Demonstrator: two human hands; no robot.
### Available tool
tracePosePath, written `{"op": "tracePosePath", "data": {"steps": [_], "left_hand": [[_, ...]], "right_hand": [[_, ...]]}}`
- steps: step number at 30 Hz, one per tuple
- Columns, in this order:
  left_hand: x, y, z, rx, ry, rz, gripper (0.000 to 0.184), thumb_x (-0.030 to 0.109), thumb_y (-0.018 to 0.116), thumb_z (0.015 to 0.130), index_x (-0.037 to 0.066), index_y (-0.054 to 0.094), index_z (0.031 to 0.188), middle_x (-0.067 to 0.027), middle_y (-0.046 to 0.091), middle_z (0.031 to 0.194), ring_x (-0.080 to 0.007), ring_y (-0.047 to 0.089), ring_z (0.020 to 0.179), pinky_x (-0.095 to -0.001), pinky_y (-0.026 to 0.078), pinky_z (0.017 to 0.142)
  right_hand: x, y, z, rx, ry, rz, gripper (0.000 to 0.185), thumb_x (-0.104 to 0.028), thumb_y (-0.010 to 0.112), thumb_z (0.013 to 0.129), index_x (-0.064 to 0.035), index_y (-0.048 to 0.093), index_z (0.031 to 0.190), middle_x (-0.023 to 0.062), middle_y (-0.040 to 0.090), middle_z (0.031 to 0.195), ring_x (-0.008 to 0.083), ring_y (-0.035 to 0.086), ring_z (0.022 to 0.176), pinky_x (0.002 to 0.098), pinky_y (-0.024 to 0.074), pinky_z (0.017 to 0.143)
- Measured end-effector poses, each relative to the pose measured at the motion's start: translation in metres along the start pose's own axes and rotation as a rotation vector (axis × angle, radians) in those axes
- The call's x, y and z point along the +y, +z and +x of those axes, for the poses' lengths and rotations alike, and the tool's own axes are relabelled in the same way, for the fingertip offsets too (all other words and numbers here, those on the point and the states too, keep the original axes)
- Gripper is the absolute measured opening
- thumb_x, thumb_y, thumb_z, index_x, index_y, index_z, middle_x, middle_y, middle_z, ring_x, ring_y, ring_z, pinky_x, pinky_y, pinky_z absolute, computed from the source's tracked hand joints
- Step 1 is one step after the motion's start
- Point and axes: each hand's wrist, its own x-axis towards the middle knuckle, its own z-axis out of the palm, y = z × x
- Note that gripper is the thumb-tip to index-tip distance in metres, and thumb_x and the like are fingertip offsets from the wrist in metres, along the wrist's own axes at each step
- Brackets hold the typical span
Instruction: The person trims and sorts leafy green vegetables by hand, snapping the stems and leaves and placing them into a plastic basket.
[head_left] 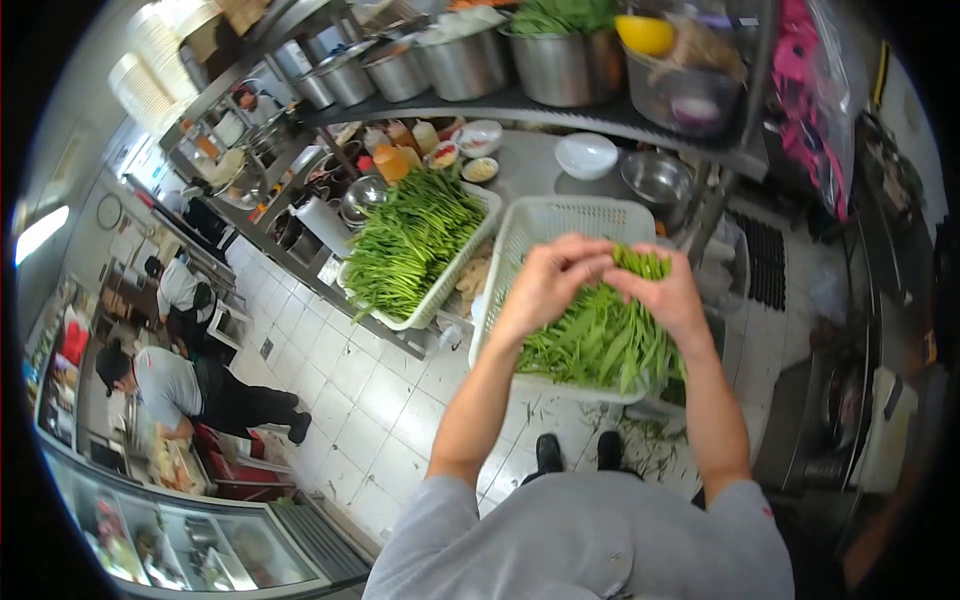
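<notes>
My right hand (662,292) is closed around a small bunch of green stems (640,262), held above a white plastic basket (530,218). Just left of it, my left hand (556,282) has its thumb and fingers pinched together, the fingertips close to the bunch. Whatever may be between those fingertips is hidden. Loose long green leaves (600,345) fill the near part of the basket, below both hands. To the left, a second white basket (437,300) is heaped with long-stemmed leafy greens (415,240).
A shelf (560,118) with steel pots (465,70) runs across the top. White bowl (586,156), steel bowl (657,180) and sauce bottles (392,160) stand beneath it. Stem scraps lie on the tiled floor (370,400). A co-worker (175,385) bends at a counter on the left.
</notes>
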Motion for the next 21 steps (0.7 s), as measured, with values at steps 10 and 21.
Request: {"op": "tracePosePath", "data": {"steps": [10, 21], "left_hand": [[-0.048, 0.025, -0.05, -0.027, -0.24, -0.065, 0.037, 0.022, 0.067, 0.093, 0.001, 0.064, 0.122, -0.0076, 0.073, 0.097, -0.0107, 0.065, 0.083, -0.0267, 0.052, 0.076], [-0.055, 0.023, -0.111, 0.056, -0.231, -0.058, 0.033, 0.024, 0.065, 0.094, 0.004, 0.066, 0.12, -0.0092, 0.073, 0.098, -0.013, 0.068, 0.082, -0.0278, 0.054, 0.075]], "right_hand": [[0.05, 0.004, -0.023, 0.354, 0.025, 0.367, 0.014, -0.004, 0.068, 0.086, 0.0021, 0.064, 0.099, 0.0038, 0.062, 0.077, 0.0118, 0.057, 0.066, 0.0261, 0.0435, 0.063], [0.069, -0.016, -0.032, 0.168, -0.064, 0.608, 0.015, -0.014, 0.056, 0.098, -0.0041, 0.058, 0.109, 0.0036, 0.062, 0.096, 0.0127, 0.057, 0.084, 0.0291, 0.0455, 0.074]]}}
